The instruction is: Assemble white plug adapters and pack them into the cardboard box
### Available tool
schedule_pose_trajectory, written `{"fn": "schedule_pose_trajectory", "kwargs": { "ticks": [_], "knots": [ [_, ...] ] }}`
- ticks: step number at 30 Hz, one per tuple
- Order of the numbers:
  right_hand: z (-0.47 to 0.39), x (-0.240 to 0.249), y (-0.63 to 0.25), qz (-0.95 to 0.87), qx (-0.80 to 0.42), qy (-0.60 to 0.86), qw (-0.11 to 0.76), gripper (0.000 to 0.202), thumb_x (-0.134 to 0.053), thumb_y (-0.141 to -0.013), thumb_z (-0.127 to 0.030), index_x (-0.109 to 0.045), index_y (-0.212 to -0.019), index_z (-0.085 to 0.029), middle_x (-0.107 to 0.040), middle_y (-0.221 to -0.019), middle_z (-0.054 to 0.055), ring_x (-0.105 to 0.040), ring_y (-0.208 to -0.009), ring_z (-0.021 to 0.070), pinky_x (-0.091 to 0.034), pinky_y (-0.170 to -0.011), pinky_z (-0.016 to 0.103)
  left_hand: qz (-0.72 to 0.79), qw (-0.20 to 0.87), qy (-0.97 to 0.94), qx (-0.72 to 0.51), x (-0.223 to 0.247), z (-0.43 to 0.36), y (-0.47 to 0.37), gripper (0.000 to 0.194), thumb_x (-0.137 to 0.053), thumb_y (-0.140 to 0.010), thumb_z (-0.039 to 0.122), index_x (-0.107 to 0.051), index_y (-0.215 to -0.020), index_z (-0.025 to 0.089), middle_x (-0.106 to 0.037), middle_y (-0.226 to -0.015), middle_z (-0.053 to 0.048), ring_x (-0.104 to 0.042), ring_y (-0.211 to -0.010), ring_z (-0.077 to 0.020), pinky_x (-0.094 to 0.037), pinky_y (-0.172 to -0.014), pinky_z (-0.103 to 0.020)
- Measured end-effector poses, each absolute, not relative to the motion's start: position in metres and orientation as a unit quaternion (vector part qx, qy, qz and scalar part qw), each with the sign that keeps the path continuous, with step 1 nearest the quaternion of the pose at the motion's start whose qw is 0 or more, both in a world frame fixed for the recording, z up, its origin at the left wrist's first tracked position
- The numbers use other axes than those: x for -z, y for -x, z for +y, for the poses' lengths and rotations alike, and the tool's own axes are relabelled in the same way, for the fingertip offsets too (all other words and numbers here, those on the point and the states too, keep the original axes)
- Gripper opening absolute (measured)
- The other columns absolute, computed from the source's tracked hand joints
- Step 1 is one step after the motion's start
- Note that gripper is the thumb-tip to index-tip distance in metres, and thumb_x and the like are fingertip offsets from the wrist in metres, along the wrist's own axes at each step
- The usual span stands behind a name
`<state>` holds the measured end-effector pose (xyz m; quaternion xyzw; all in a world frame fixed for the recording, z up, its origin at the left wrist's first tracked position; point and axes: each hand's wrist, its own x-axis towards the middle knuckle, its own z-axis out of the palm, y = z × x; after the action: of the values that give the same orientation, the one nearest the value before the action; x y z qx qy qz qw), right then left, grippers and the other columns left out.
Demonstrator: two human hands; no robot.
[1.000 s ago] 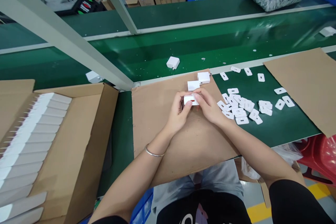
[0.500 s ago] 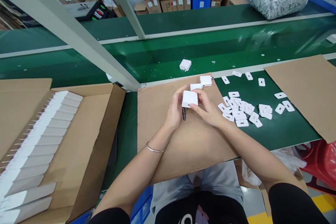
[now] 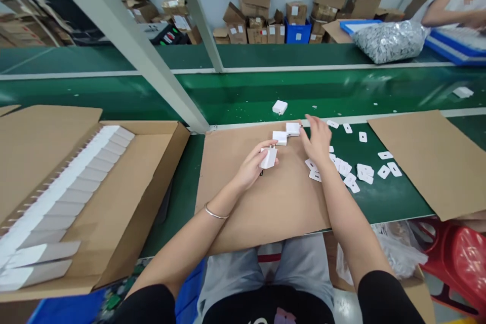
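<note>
My left hand point(image 3: 249, 168) is closed around a white plug charger point(image 3: 269, 159), its metal prongs pointing away from me. A dark thin object, mostly hidden, shows just below it on the cardboard sheet point(image 3: 266, 212). Fingers spread, my right hand point(image 3: 318, 140) is raised with nothing in it, just right of two more white chargers, one nearer point(image 3: 280, 138) and one farther point(image 3: 292, 129). Small white slotted plates point(image 3: 343, 167) lie scattered to the right of that hand, some hidden behind the forearm. Another white charger point(image 3: 280, 107) rests on the green surface beyond the sheet.
On the left, an open cardboard box point(image 3: 152, 182) holds a row of white pieces with prongs. A slanted metal post point(image 3: 159, 76) rises behind it. A second cardboard sheet point(image 3: 433, 162) lies at right, above a red stool point(image 3: 463, 258). Across the bench sits a filled plastic bag point(image 3: 391, 40), near another person's arm.
My right hand has let go of the charger and moved right, opening. My left hand keeps the charger, now turned so its prongs show. The camera view has shifted.
</note>
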<state>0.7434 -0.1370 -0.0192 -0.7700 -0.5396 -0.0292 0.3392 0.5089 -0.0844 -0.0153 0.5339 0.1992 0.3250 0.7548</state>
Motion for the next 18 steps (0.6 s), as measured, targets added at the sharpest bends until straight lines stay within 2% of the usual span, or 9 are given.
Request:
{"fn": "schedule_pose_trajectory", "kwargs": {
  "ticks": [2, 5, 8, 11, 14, 18],
  "knots": [
    [-0.136, 0.025, -0.765, -0.459, 0.028, 0.838, 0.294, 0.056, -0.047, -0.100, -0.037, -0.049, -0.152, -0.017, -0.045, -0.159, 0.019, -0.034, -0.148, 0.0359, -0.023, -0.120, 0.060, 0.198, 0.715, -0.574, -0.347, -0.001, -0.090, -0.504, 0.042, -0.067, -0.092, 0.050, -0.066, -0.126, 0.024, -0.070, -0.114, -0.010, -0.072, -0.095, -0.0223, -0.058, -0.082, -0.036],
    [-0.137, 0.033, -0.786, -0.428, 0.001, 0.867, 0.255, 0.046, -0.052, -0.095, -0.029, -0.063, -0.138, -0.016, -0.054, -0.153, 0.018, -0.043, -0.142, 0.0346, -0.028, -0.118, 0.058, 0.197, 0.623, -0.649, -0.389, -0.031, -0.102, -0.485, 0.037, -0.070, -0.091, 0.044, -0.068, -0.123, 0.027, -0.066, -0.116, -0.011, -0.069, -0.106, -0.0246, -0.057, -0.086, -0.037],
    [-0.135, 0.037, -0.795, -0.431, 0.014, 0.861, 0.269, 0.036, -0.055, -0.090, -0.024, -0.074, -0.118, -0.016, -0.068, -0.133, 0.016, -0.058, -0.120, 0.0305, -0.042, -0.106, 0.048, 0.237, 0.467, -0.726, -0.446, -0.060, -0.112, -0.448, 0.026, -0.071, -0.090, 0.039, -0.072, -0.114, 0.026, -0.062, -0.116, -0.011, -0.064, -0.114, -0.0255, -0.054, -0.099, -0.042],
    [-0.129, 0.041, -0.799, -0.408, 0.035, 0.864, 0.294, 0.033, -0.055, -0.083, -0.023, -0.078, -0.106, -0.015, -0.071, -0.113, 0.017, -0.062, -0.102, 0.0305, -0.046, -0.094, 0.047, 0.334, 0.269, -0.777, -0.461, -0.079, -0.110, -0.395, 0.018, -0.071, -0.088, 0.034, -0.072, -0.103, 0.025, -0.057, -0.116, -0.011, -0.058, -0.120, -0.0280, -0.046, -0.110, -0.048],
    [-0.120, 0.045, -0.803, -0.382, 0.060, 0.860, 0.333, 0.035, -0.060, -0.074, -0.023, -0.076, -0.105, -0.018, -0.067, -0.106, 0.016, -0.058, -0.102, 0.0349, -0.045, -0.092, 0.054, 0.460, 0.102, -0.772, -0.428, -0.085, -0.094, -0.331, 0.019, -0.071, -0.085, 0.033, -0.071, -0.102, 0.024, -0.051, -0.121, -0.012, -0.054, -0.122, -0.0316, -0.042, -0.113, -0.051],
    [-0.115, 0.042, -0.796, -0.384, 0.099, 0.829, 0.396, 0.036, -0.061, -0.073, -0.026, -0.074, -0.105, -0.018, -0.062, -0.107, 0.016, -0.056, -0.104, 0.0379, -0.043, -0.094, 0.059, 0.596, 0.024, -0.744, -0.300, -0.070, -0.065, -0.238, 0.025, -0.063, -0.089, 0.036, -0.071, -0.107, 0.022, -0.045, -0.124, -0.014, -0.056, -0.108, -0.0304, -0.042, -0.109, -0.052]
  ]
}}
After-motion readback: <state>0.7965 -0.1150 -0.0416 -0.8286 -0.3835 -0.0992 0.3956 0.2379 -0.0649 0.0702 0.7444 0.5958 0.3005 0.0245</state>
